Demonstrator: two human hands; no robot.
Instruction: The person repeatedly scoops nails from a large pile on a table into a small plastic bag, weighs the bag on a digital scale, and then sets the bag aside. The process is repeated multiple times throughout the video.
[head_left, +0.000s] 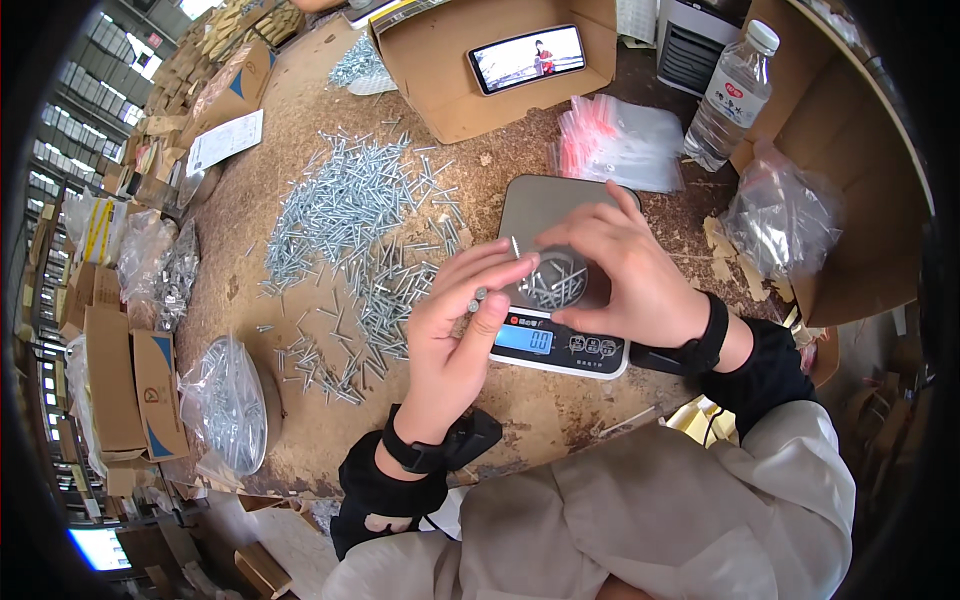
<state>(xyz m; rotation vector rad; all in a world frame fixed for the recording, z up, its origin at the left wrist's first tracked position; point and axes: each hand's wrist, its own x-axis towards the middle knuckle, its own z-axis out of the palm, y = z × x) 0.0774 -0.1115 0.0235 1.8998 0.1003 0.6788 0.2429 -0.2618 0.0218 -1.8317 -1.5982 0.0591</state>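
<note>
Screws (553, 282) on scale (540, 205) at table edge, right hand (625, 270) cupping them, left hand (455, 320) pinching one screw (515, 247).

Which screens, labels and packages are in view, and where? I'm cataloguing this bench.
Phone: propped in the cardboard box at the back, landscape, bright screen.
Scale display: small blue rectangle on the scale front, by the left hand.
Water bottle: back right, clear, white label.
Zip bags: clear stack, red strips.
</note>
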